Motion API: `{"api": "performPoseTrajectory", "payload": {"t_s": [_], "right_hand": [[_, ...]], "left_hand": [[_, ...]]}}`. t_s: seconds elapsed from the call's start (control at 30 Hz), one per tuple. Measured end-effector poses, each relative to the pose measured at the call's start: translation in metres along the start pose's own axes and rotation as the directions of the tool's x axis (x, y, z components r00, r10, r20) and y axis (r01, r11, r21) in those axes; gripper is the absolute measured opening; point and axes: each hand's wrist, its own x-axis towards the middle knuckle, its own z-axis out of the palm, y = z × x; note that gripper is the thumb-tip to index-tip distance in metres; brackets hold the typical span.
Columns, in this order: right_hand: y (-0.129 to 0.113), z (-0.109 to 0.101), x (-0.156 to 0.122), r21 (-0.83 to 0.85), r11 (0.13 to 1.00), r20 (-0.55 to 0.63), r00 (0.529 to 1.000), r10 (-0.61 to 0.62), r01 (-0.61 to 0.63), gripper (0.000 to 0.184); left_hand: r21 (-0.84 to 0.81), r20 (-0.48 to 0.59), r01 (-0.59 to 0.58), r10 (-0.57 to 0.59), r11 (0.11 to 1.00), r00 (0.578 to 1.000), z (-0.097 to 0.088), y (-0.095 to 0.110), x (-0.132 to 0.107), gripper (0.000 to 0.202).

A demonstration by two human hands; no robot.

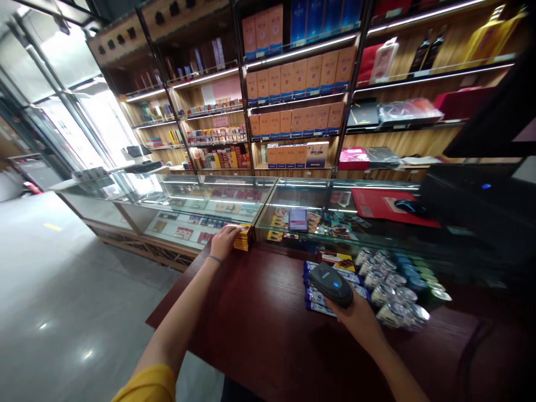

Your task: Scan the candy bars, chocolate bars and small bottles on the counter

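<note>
My left hand (225,241) is at the far left corner of the dark red-brown counter. Its fingers close over the top and near side of a small stack of yellow packs (242,240), which stands against the glass case. In my right hand (355,314) is a black barcode scanner (330,283) with a lit blue light, held above the counter. Under and around the scanner lie blue-and-white packets (315,301) in a row. Just behind them is a yellow-and-red box (337,259), partly covered by the scanner.
Silver-topped cans (391,312) stand in rows to the right, beside blue and green cans (425,279). A glass display case (226,192) borders the counter's far side. On it are a red mat (377,205), a mouse (404,206) and a dark monitor (489,106). Stocked shelves (299,100) line the wall.
</note>
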Motion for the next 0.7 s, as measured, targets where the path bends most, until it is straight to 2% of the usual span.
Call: {"api": "performPoseTrajectory", "payload": {"t_s": [0.17, 0.33, 0.47, 0.53, 0.6, 0.7], "right_hand": [[0.0, -0.001, 0.002, 0.001, 1.0, 0.032, 0.999, 0.006, -0.006, 0.057], [-0.002, -0.001, 0.001, 0.019, 1.0, 0.046, 0.999, 0.013, -0.014, 0.047], [-0.008, -0.006, 0.0, 0.033, 0.999, -0.015, 1.0, -0.027, 0.028, 0.041], [-0.011, -0.012, 0.0, 0.049, 0.998, -0.066, 0.997, -0.044, 0.047, 0.047], [-0.013, -0.02, 0.001, 0.041, 0.999, -0.121, 0.993, -0.02, 0.025, 0.043], [-0.012, -0.037, 0.001, 0.038, 0.999, -0.128, 0.991, 0.039, -0.034, 0.041]], "left_hand": [[0.012, -0.002, -0.033, 0.033, 0.999, 0.999, 0.005, -0.001, 0.001, 0.033], [0.013, -0.01, -0.034, 0.034, 0.999, 0.999, 0.008, -0.004, -0.001, 0.034], [-0.047, -0.06, 0.014, -0.016, 0.999, 0.998, 0.01, 0.002, -0.002, 0.037], [-0.075, -0.095, 0.026, -0.033, 0.997, 0.995, 0.014, 0.012, -0.001, 0.036], [-0.106, -0.117, 0.018, -0.03, 0.994, 0.993, 0.022, 0.027, 0.0, 0.034], [-0.221, -0.13, -0.016, -0.013, 0.975, 0.991, 0.041, 0.063, 0.001, 0.032]]}}
